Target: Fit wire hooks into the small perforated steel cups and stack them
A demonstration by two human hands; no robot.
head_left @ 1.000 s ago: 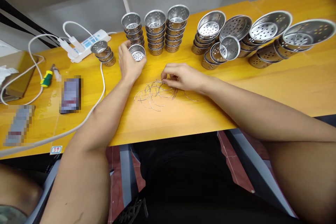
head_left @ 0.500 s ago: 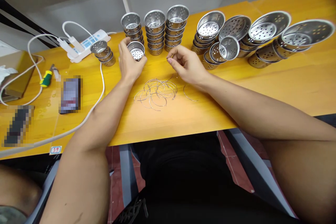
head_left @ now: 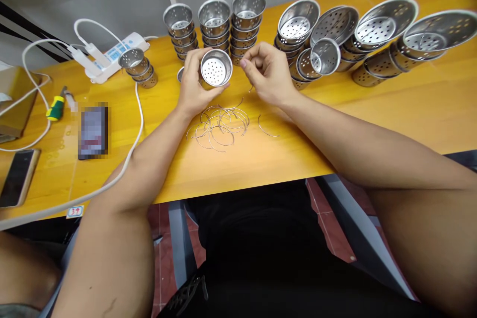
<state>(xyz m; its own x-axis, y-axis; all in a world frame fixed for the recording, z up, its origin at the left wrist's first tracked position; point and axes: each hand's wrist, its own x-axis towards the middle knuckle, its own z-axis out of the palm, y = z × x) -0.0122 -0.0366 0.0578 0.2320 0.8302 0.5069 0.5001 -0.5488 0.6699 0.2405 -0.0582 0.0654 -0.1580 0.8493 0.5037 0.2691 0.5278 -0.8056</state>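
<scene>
My left hand (head_left: 194, 79) is closed around a small perforated metal cup (head_left: 216, 68), lifted and tilted so its mouth faces me. Another cup (head_left: 180, 74) shows only in part behind that hand. To the right, my right hand (head_left: 266, 72) is pinched, fingertips close to the cup's rim but apart from it. The end of a thin curved wire (head_left: 250, 89) pokes out below its fingers; the rest is hidden by the hand. Between my forearms lies a loose pile of curved wires (head_left: 221, 126), with a single wire (head_left: 266, 129) to its right.
Stacks of perforated cups stand along the back (head_left: 215, 15) and right, where larger ones (head_left: 387, 25) lean. A short stack (head_left: 137, 67) sits beside the power strip (head_left: 117, 57). Leftward are a screwdriver (head_left: 56, 107), two phones (head_left: 18, 179) and a white cable (head_left: 139, 109) crossing near my left arm.
My left hand has raised the cup and brought it rightward, tilting its mouth toward me. My right hand stays pinched and has shifted slightly. The whole view has moved a little.
</scene>
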